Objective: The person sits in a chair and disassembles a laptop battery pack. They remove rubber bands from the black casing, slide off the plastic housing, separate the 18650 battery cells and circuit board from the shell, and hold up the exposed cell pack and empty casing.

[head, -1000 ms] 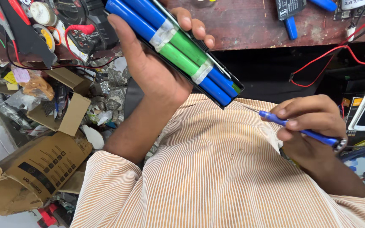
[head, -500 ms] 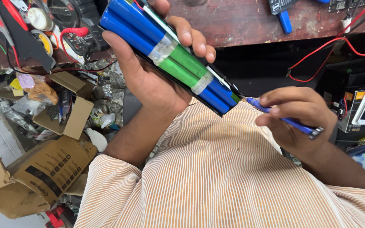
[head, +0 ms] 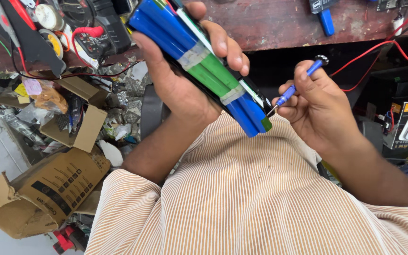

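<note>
I see L hand (head: 185,89) fingers wrapped tight round the blue-green battery pack (head: 204,66), held at 12 o'clock over the lap. R hand (head: 315,104) pinches a blue screwdriver (head: 298,85) closed, tip touching pack's end at 3 o'clock.

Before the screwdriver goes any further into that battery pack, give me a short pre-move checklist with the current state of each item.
1. Left hand grips the battery pack firmly: ok.
2. Right hand holds the blue screwdriver: ok.
3. Screwdriver tip at the pack's lower end: ok, touching or nearly so.
4. Tape bands around the cells intact: ok.
5. Tip clear of bare metal contacts: cannot tell.
6. Pack rested on the workbench: not ok, held in the air.
</note>
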`<state>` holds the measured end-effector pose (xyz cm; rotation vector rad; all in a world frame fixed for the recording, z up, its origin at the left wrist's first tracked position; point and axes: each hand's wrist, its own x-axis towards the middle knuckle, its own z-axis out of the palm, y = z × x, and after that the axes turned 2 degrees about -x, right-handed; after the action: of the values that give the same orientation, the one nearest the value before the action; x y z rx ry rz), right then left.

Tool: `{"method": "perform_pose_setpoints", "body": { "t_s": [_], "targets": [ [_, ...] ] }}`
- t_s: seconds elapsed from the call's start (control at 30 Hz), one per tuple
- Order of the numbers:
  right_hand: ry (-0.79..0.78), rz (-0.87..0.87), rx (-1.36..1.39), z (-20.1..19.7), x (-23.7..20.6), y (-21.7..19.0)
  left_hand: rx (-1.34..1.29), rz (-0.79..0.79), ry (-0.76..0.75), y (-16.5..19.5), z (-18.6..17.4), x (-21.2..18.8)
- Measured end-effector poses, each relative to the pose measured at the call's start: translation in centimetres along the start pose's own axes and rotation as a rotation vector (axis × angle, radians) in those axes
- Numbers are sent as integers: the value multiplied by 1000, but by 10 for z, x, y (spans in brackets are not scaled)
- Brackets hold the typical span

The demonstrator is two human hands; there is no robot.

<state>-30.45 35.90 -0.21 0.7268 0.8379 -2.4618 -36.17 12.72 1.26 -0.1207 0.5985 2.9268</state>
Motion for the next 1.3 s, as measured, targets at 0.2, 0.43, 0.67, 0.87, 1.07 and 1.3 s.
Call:
{"method": "perform_pose_setpoints", "body": {
  "t_s": [0.2, 0.43, 0.67, 0.87, 1.07, 1.3],
  "targets": [
    [-35, -510, -492, -5, -13, 26, 35, 58, 61, -11, -2, -4],
    [84, -234, -283, -11, 5, 8, -18, 56, 90, -22, -3, 0],
    [24, -206, -103, -5, 16, -2, 59, 63, 167, -21, -5, 2],
    [-133, -604, -744, 7, 7, 2, 247, 34, 186, -26, 6, -8],
    [-267, -618, -965, 16, 21, 5, 757, -56, 187, -30, 31, -33],
    [-195, -299, -1131, 6, 43, 36, 1727, 277, -31, -53, 51, -29]
  ]
}}
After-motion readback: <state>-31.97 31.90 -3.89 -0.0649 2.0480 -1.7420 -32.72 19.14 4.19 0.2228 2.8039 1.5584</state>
